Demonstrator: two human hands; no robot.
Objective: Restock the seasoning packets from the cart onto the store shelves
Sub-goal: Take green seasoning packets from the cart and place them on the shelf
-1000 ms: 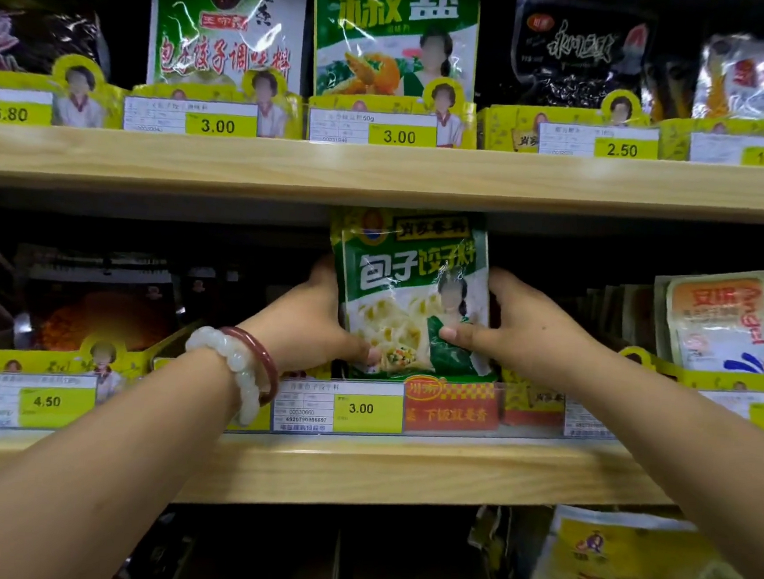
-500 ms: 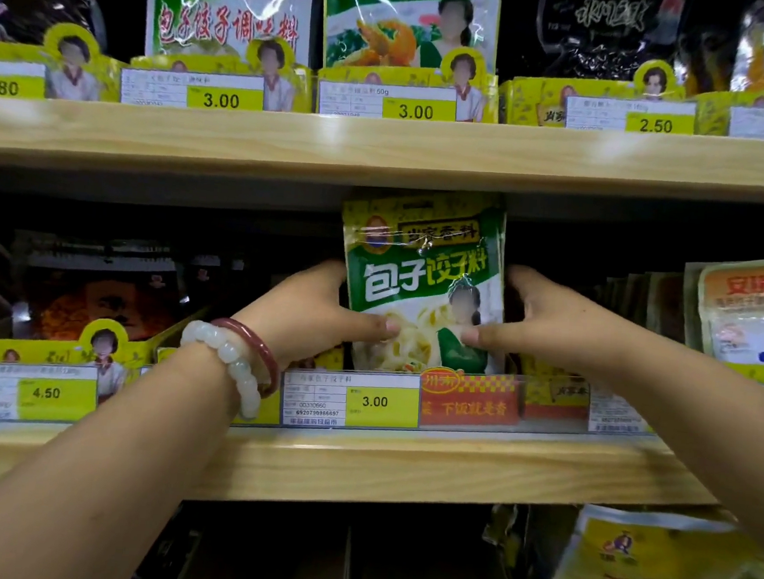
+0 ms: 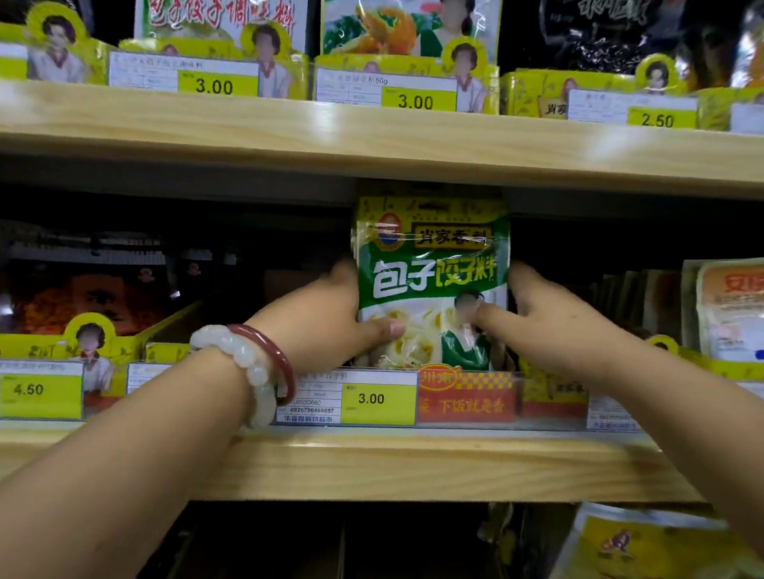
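A green and white seasoning packet (image 3: 432, 266) stands upright on the middle wooden shelf (image 3: 402, 469), behind a 3.00 price label (image 3: 376, 399). My left hand (image 3: 323, 321), with a white bead bracelet and a red bangle on the wrist, grips the packet's left edge, thumb across its front. My right hand (image 3: 547, 320) holds the packet's right edge, thumb pressed on the front. The packet's top nearly touches the underside of the upper shelf (image 3: 383, 138). The cart is not in view.
Yellow display trays with price labels line both shelves. Dark packets (image 3: 78, 293) sit to the left on the middle shelf, an orange and white packet (image 3: 748, 313) to the right. More seasoning packets stand on the upper shelf. Yellow bags (image 3: 650, 571) lie below at the right.
Both hands have stayed on the packet and pushed it a little deeper and more upright in its slot. The view has shifted slightly right and down in the frame.
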